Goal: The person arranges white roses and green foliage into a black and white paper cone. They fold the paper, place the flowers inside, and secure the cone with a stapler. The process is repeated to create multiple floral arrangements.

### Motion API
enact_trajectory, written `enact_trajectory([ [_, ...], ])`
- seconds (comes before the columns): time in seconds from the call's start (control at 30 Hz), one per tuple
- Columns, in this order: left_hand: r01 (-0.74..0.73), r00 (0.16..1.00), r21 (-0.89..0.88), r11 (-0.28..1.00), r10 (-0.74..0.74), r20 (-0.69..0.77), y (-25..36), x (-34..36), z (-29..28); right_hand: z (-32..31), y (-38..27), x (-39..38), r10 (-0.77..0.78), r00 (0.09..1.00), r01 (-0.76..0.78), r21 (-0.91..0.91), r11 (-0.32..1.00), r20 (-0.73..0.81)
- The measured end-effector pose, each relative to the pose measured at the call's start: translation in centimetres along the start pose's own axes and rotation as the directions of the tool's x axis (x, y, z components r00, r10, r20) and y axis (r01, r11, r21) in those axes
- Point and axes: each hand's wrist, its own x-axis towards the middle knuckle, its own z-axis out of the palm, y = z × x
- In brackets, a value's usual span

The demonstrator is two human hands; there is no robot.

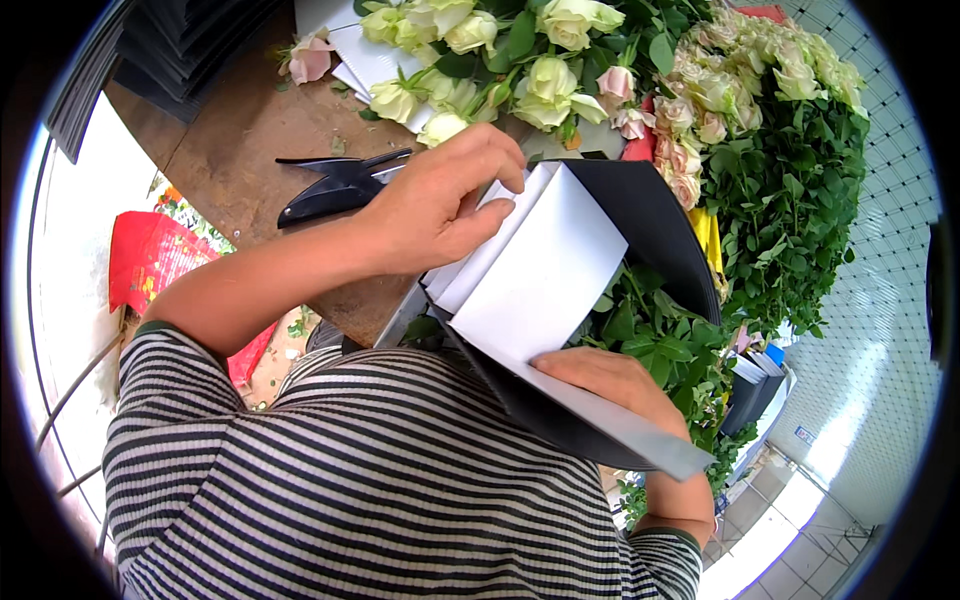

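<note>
A black folding carton [640,210] with a white lining is held in front of the person's chest, at the near right side of a brown desk [225,140], over green leaves. Its white inner panel [540,265] has its long axis slanting from lower left to upper right. Two black flaps splay out toward the right: the upper one curves away and down, while the lower one runs to the lower right beside a grey-white flap [620,425], whose free end points the same way.

The left hand [450,200] reaches across from the left, fingers curled and thumb extended at the carton's upper-left edge; whether this grip pinches the white fold there cannot be told. The right hand [610,385] lies against the lining, its wrist partly behind the grey-white flap. Its thumb is hidden, so its grip cannot be judged either.

Left of the carton lies a black-handled tool [330,190], its metal end toward the left hand. Pale roses [550,95] lie beyond, and a large leafy rose bunch [790,190] stands to the right.
</note>
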Motion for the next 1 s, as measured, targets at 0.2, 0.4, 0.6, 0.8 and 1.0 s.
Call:
enact_trajectory([
  [0.2,-0.389,0.643,0.127,0.912,0.171,0.747,4.4,3.5,2.6,-1.0,1.0,0.9,0.065,0.991,-0.071,0.047,0.996,0.113],
  [0.4,-0.537,0.599,0.278,0.797,0.129,0.790,4.9,3.5,3.2,-10.2,-2.1,2.3,-0.113,0.993,0.118,-0.253,0.960,0.034],
  [0.6,-0.567,0.530,0.227,0.792,0.139,0.836,5.1,3.7,3.8,-24.4,16.0,1.6,-0.405,0.470,-0.671,-0.616,0.413,-0.784],
  [0.8,-0.520,0.564,0.243,0.819,0.116,0.818,5.0,3.3,3.2,-23.4,15.6,-1.0,-0.213,0.681,-0.454,-0.633,0.627,-0.701],
  [1.0,-0.491,0.571,0.237,0.838,0.104,0.814,5.3,3.7,3.2,-21.4,0.0,-10.2,-0.447,0.275,-0.445,-0.524,0.726,-0.851],
])
